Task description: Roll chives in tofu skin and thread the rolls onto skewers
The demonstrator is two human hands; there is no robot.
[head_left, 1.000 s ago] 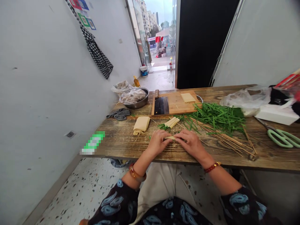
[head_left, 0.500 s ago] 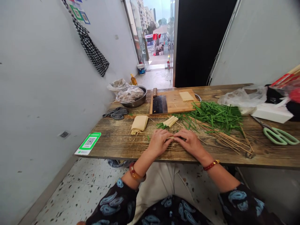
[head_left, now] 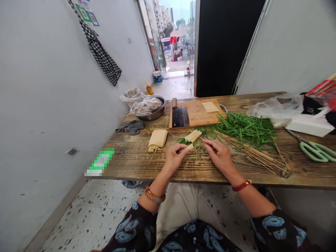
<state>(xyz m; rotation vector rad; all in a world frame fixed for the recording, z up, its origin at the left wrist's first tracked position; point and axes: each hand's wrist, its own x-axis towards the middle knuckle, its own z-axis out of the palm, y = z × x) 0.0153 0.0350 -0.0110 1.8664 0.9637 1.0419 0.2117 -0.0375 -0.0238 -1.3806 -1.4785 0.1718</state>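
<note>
My left hand pinches a small pale roll of bean curd sheet just above the wood. Beyond it, finished-looking pale rolls lie side by side, with green chive ends sticking out to the left. My right hand is apart from the roll, its fingertips closed at a thin bamboo skewer that runs partly beneath the hand. Left of the rolls sits a stack of square bean curd sheets. To the right, a heap of cut chives lies behind several loose bamboo skewers.
A cutting board bears a cleaver and one more sheet piece. A metal bowl with a plastic bag, a grey cloth, green-handled scissors and a white box stand around the wooden table.
Both hands were together over the roll. My right hand has let go and moved right to the skewer, while the left still holds the roll, now visible. The view has shifted slightly.
</note>
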